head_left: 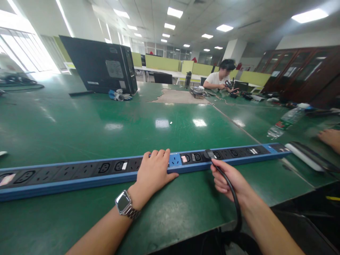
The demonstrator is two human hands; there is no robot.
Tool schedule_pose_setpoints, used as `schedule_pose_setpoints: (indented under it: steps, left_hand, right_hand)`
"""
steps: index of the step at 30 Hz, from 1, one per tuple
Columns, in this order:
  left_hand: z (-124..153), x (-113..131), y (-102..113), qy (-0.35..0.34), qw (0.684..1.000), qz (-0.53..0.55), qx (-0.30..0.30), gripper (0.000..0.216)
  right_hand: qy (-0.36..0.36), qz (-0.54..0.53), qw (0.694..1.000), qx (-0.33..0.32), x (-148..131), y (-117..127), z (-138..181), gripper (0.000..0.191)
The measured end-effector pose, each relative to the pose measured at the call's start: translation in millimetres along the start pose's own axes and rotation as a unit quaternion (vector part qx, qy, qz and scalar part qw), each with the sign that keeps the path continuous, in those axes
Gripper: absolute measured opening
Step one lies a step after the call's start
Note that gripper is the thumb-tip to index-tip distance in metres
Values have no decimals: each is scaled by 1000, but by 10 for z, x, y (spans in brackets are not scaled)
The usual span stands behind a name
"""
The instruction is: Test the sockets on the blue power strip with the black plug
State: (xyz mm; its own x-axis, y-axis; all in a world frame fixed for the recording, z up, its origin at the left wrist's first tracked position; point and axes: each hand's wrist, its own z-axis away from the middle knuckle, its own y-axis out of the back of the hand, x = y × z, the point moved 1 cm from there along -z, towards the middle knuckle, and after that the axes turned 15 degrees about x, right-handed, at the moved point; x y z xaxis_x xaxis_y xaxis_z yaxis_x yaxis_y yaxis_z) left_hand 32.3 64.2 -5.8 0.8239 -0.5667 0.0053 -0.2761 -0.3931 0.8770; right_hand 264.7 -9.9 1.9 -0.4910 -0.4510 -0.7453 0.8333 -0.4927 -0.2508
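Note:
A long blue power strip (87,171) with black sockets lies across the green table in front of me. My left hand (155,168), with a watch on its wrist, is laid over the middle of the strip, fingers over the far edge and thumb along the near side. Right of it, my right hand (228,179) is closed on a black power cord (235,202) just behind its plug. The plug (209,154) is at one of the strip's sockets; whether it is seated I cannot tell. The cord loops down past the table's front edge.
A black computer case (102,67) stands at the back left, with gloves (119,95) beside it. A plastic bottle (287,122) and another person's hand (329,139) are at the right. A person (215,79) sits at the far side, holding a dark object.

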Motion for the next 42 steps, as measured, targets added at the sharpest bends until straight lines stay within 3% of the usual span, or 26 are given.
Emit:
schedule_pose_setpoints:
  steps: [7,16,19,22,25,27,30,32,34,39,42]
  left_hand:
    - [-7,1,1,0,1000,-1,4,72]
    - [-3,3,-2,0,1000,5,6,76]
    - [-2,3,-5,2,1000,6,6,76]
    - [-4,2,-7,3,1000,8,6,75]
    - [-10,1,1,1,1000,2,7,75]
    - [-14,2,10,0,1000,-1,5,75]
    - [-15,5,14,1,1000,-1,-2,74]
    - [-12,5,7,2,1000,-2,-1,74]
    - [-8,3,-5,2,1000,-4,5,75]
    - [-5,-2,-17,-1,1000,-7,6,76]
    - [-6,-2,-3,-2,1000,-6,6,77]
  right_hand:
    - [57,42,996,56,-64,92,12,28]
    - [85,89,988,90,20,-41,-49,31]
    - [91,85,989,84,-42,-61,58,29]
    - [193,19,978,76,-331,2,319,28]
    - [323,-16,940,107,-709,303,498,33]
    - [297,32,943,144,-857,633,424,37]
    - [171,121,961,181,-884,1139,94,37]
    - [118,133,964,196,-851,1352,-118,39]
    - [90,124,969,194,-828,1417,-237,42]
    - [44,131,976,167,-888,1306,-235,43]
    - [44,140,969,200,-938,1384,-239,44]
